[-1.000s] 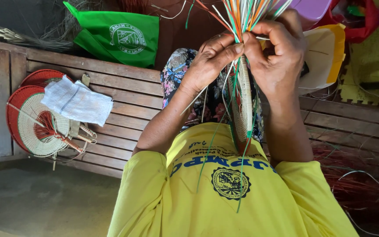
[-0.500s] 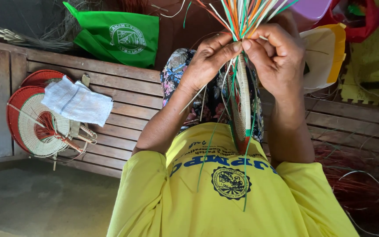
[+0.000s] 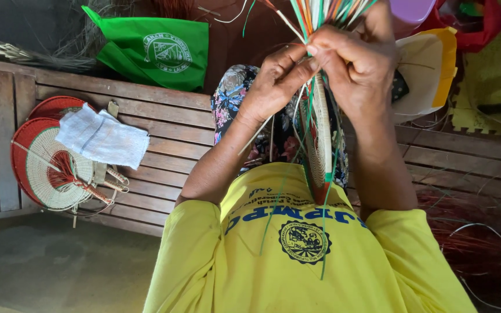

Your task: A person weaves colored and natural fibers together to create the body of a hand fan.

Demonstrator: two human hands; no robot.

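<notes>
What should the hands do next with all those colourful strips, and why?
Probably pull the pinched strip snug against the woven edge. Both hands, left and right, pinch the strips right where the loose ends fan out above the half-woven fan. Green strands hang slack below, so the weave looks unfinished there.

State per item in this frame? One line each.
left hand: pinching strands at the fan's top
right hand: gripping the strand bunch
half-woven fan: held edge-on, upright, unfinished
coloured strands: loose, splayed upward
finished fans: stacked flat on the bench
white cloth: folded, lying on them
green bag: lying crumpled
</notes>
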